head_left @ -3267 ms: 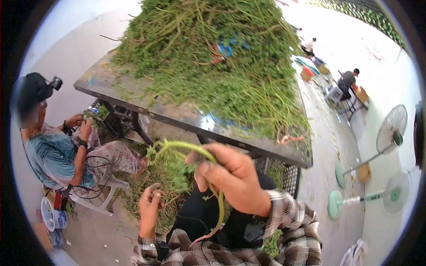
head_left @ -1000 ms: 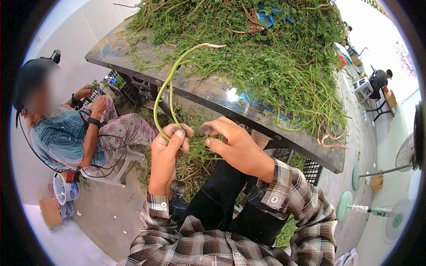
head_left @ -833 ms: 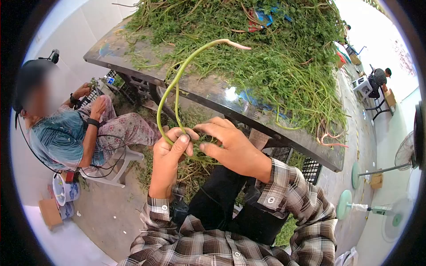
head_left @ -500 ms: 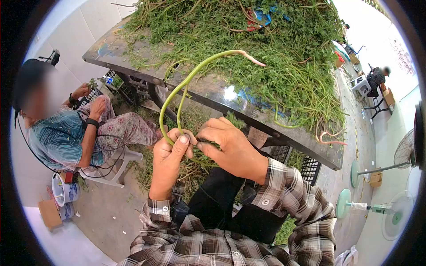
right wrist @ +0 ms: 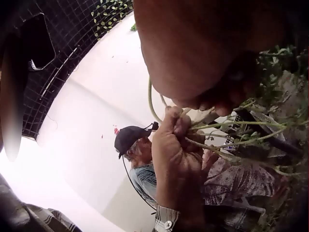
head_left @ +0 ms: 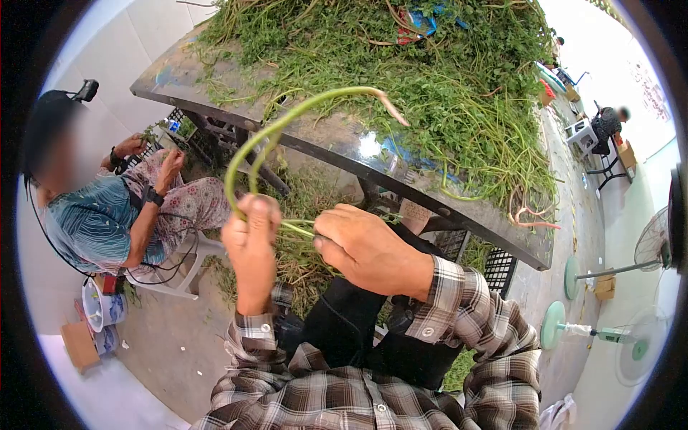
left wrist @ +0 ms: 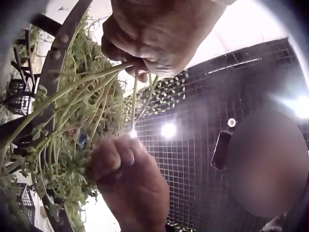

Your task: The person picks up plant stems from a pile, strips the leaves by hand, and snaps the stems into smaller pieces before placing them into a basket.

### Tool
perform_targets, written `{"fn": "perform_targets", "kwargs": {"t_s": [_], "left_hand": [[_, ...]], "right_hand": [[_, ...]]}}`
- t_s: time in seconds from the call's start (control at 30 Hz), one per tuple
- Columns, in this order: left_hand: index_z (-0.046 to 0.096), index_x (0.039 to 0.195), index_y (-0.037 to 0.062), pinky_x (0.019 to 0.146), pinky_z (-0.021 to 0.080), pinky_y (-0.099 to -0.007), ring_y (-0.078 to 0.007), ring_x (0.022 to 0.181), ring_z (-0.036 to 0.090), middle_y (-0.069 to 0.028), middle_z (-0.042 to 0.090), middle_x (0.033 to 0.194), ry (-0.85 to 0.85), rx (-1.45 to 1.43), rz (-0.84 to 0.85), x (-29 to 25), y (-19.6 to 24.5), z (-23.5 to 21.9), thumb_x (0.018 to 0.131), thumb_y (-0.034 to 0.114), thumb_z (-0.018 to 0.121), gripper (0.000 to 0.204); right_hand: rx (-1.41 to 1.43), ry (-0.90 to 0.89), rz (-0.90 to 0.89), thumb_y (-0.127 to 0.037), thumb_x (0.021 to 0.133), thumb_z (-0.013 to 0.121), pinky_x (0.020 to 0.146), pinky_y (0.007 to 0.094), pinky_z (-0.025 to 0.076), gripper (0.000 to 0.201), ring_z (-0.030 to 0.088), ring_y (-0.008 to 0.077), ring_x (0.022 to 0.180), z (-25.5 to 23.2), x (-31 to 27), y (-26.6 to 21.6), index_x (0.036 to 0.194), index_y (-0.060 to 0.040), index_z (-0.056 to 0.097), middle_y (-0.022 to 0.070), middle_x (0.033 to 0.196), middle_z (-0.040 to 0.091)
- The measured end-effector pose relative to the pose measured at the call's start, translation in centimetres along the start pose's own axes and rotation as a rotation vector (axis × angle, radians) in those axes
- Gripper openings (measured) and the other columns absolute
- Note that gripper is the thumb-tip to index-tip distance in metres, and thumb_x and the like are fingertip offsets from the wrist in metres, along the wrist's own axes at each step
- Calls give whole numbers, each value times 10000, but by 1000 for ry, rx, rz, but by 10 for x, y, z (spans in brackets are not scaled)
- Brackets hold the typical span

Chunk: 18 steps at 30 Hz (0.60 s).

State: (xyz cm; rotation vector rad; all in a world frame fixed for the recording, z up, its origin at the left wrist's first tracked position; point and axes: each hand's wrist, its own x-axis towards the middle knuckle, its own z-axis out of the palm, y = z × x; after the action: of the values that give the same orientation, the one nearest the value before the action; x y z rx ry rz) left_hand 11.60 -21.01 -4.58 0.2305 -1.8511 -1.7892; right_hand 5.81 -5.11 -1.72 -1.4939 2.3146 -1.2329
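The left hand (head_left: 251, 251) had its fingers curled and pinched the stem (head_left: 344, 92) near its base, maybe to keep it steady, so the bent part stood up and free. The right hand (head_left: 376, 251) was nearly closed too, with thumb and fingers pinching the thinner green part of the stem beside the left hand. Beyond was the table (head_left: 172, 82), with the greens (head_left: 430, 93) heaped upon it.

Greens piled on table (head_left: 153, 81), seated person (head_left: 104, 193) left of it, fans (head_left: 559, 326) to the right, crates beneath.
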Motion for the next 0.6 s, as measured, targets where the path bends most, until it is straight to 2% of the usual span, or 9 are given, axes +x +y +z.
{"fn": "perform_targets", "kwargs": {"t_s": [0.13, 0.17, 0.27, 0.37, 0.43, 0.5, 0.57, 0.6], "left_hand": [[480, 738, 51, 521, 261, -206, -39, 539, 293, 34, 387, 614, 72, -95, 37, 10, -5, -10, 959, 241, 446, 294], [471, 713, 79, 488, 204, -203, -37, 528, 284, 46, 352, 596, 78, -105, 13, 10, -5, -9, 953, 260, 457, 301], [465, 708, 79, 489, 203, -205, -39, 525, 280, 41, 352, 600, 99, -123, 36, 12, -7, -8, 954, 254, 451, 303], [462, 707, 79, 487, 200, -208, -39, 526, 279, 37, 357, 605, 79, -137, 58, 9, -10, -5, 956, 249, 446, 301], [458, 706, 80, 487, 200, -208, -39, 526, 277, 37, 356, 607, 76, -94, 69, 5, -11, -5, 956, 246, 444, 301], [455, 705, 80, 488, 201, -209, -39, 527, 275, 37, 355, 608, 73, -47, 78, 1, -10, -6, 956, 243, 442, 300], [435, 700, 60, 917, 427, -377, -41, 536, 292, 35, 349, 587, 96, -49, 46, -2, -7, -6, 966, 239, 418, 322], [435, 700, 60, 917, 427, -377, -41, 536, 292, 35, 349, 587, 96, -48, 44, -2, -6, -6, 966, 239, 418, 322]], "right_hand": [[-45, -78, 25, -112, 831, 477, 713, 444, 400, 147, 486, 367, 770, -9, -5, -2, 752, 9, 451, 180, 753, 495], [-40, -82, 27, -112, 831, 477, 713, 444, 400, 147, 486, 367, 770, -10, -7, -1, 752, 9, 451, 180, 753, 495], [-28, -88, 6, -110, 849, 474, 689, 420, 382, 144, 452, 364, 741, -12, -9, 2, 777, 12, 449, 170, 743, 446], [-29, -75, 44, -115, 850, 479, 674, 430, 394, 146, 469, 373, 744, -12, -14, 3, 780, 10, 449, 175, 745, 446], [-67, -81, 159, -124, 849, 490, 645, 447, 407, 147, 500, 387, 738, -11, -18, 2, 787, 5, 454, 178, 762, 463], [-99, -84, 184, -125, 848, 494, 632, 454, 409, 140, 510, 391, 733, -11, -19, 0, 797, 0, 458, 175, 781, 476], [-132, -89, 206, -127, 847, 499, 619, 461, 410, 134, 520, 396, 728, -10, -19, -1, 806, -4, 462, 172, 799, 489], [-185, -88, 224, -129, 847, 503, 610, 462, 412, 135, 522, 397, 724, -11, -18, -1, 802, -6, 466, 170, 793, 499]]}}
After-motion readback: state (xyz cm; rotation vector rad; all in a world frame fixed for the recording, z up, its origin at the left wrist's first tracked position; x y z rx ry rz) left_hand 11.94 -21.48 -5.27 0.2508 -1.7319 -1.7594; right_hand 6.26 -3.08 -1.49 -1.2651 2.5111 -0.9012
